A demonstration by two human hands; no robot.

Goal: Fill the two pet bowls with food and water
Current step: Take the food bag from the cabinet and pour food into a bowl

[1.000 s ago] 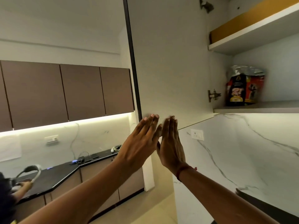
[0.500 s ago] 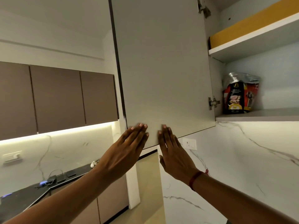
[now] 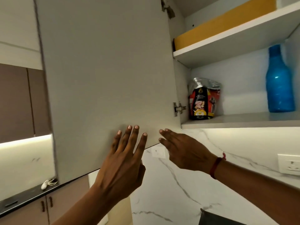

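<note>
The grey door of an upper wall cupboard stands open, swung out to the left. My left hand lies flat against the door's lower part with its fingers spread. My right hand reaches up beside it with straight fingers at the door's lower right corner. On the cupboard's lower shelf a red and black pet food bag stands at the left. A blue plastic bottle stands upright at the right. No pet bowls are in view.
An upper shelf carries a yellow board. Below the cupboard runs a white marble wall with a socket at the right. A dark counter with brown cupboards lies at the lower left, a white cable on it.
The view has turned right, so the blue bottle now shows. The door has swung further open, and both hands stay at its lower edge, now a little apart.
</note>
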